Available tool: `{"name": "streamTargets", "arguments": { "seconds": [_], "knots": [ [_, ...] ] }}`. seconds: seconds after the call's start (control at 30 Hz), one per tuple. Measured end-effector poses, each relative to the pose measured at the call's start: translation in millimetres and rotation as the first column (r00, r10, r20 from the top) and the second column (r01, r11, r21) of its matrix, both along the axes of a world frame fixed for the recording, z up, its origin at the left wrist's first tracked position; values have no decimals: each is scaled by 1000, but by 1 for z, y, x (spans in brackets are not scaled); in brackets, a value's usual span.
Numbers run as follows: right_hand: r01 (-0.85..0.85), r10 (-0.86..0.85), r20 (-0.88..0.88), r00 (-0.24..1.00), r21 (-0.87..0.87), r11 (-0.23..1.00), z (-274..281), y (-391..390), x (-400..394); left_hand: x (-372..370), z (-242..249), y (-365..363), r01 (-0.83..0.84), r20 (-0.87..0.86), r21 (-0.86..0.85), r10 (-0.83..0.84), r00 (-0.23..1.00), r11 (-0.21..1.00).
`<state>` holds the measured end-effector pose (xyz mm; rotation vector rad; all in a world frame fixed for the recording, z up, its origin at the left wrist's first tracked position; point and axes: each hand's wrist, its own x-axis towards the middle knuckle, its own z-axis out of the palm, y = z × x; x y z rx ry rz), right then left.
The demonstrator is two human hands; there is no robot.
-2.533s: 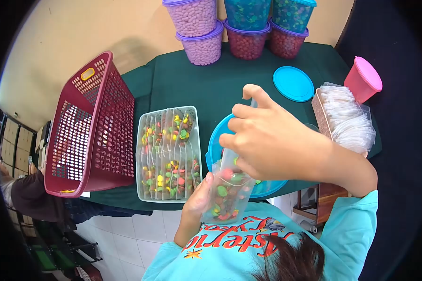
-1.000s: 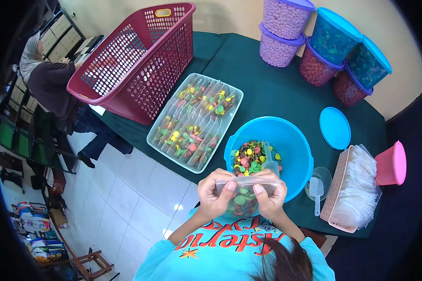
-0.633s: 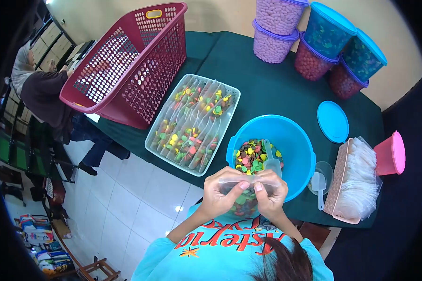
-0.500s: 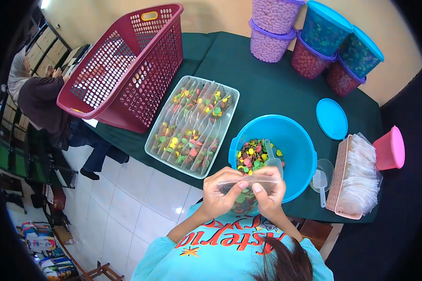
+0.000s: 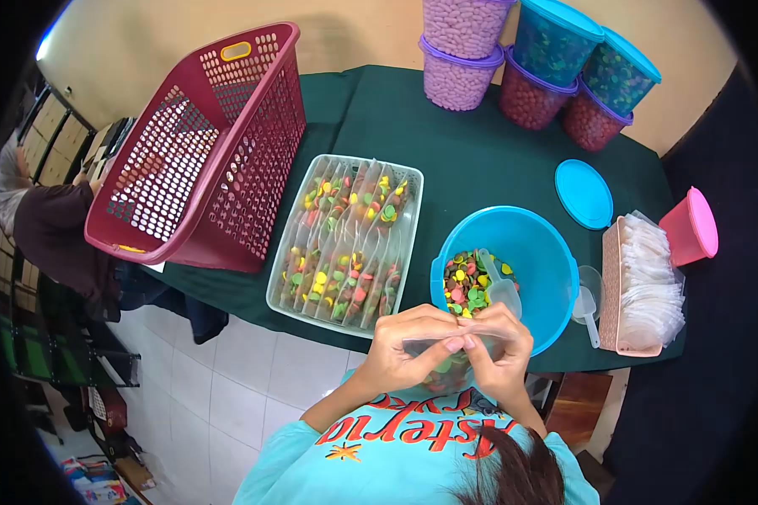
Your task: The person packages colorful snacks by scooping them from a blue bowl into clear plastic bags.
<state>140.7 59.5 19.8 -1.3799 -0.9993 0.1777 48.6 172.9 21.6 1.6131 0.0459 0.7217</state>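
Observation:
My left hand (image 5: 411, 347) and my right hand (image 5: 499, 347) pinch the top edge of a clear plastic pouch (image 5: 446, 375) between thumbs and fingers, the thumb tips close together at its middle. Colourful round candies show through its lower part, in front of my shirt. Just beyond my hands stands a blue tub (image 5: 551, 261) with green, yellow, red and brown candies (image 5: 465, 282) and a clear scoop (image 5: 504, 290) in it. To the left, a white tray (image 5: 411, 244) holds rows of filled clear pouches (image 5: 345, 252).
A maroon laundry basket (image 5: 253, 160) stands at the back left. On the right are a box of clear pouches (image 5: 648, 295), a pink container (image 5: 689, 227), a blue lid (image 5: 584, 194) and another scoop (image 5: 589, 313). Stacked candy tubs (image 5: 537, 99) line the wall. A person (image 5: 63, 240) works beyond the basket.
My thumbs have come closer together along the pouch's top edge. The view has shifted slightly; the tray and tubs appear otherwise unchanged.

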Motion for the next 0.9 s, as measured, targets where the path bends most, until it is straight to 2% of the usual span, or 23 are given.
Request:
{"name": "streamTargets", "arguments": {
  "seconds": [0.1, 0.17, 0.23, 0.27, 0.37, 0.5, 0.67, 0.77, 0.83, 0.9],
  "knots": [
    [46, -43, 66, 997, -44, 998, 7, 3, -5, -6, 1, 12, 27, -19, -3, -27, 999, 1000],
    [78, -78, -10, 997, -48, 996, 13, 3, -12, -12, 6, 20, 37, -41, 11, -36, 999, 999],
    [-6, -2, -54, 999, -150, 989, 16, 1, -15, -20, 5, 29, 83, -119, -27, -85, 989, 996],
    [-2, -16, -95, 995, -181, 983, 17, 2, -18, -22, 1, 35, 92, -110, 11, -90, 990, 996],
    [32, -44, -58, 997, -184, 982, 10, 2, -29, -31, -5, 47, 145, -86, 64, -139, 987, 987],
    [97, -120, -99, 988, -212, 973, 8, -6, -42, -37, -8, 49, 179, -117, 76, -170, 979, 981],
    [111, -124, -63, 990, -171, 979, 8, -14, -52, -50, -5, 38, 130, -73, 41, -127, 989, 991],
    [111, -119, -46, 992, -149, 983, 10, -25, -57, -60, -6, 31, 88, -48, 103, -84, 995, 991],
    [164, -157, 67, 985, -134, 977, 10, -36, -59, -65, -5, 19, 66, -56, 93, -61, 997, 993],
    [180, -176, 37, 984, -121, 976, 4, -50, -63, -68, -2, 8, 54, -70, 84, -48, 996, 995]
  ]
}}
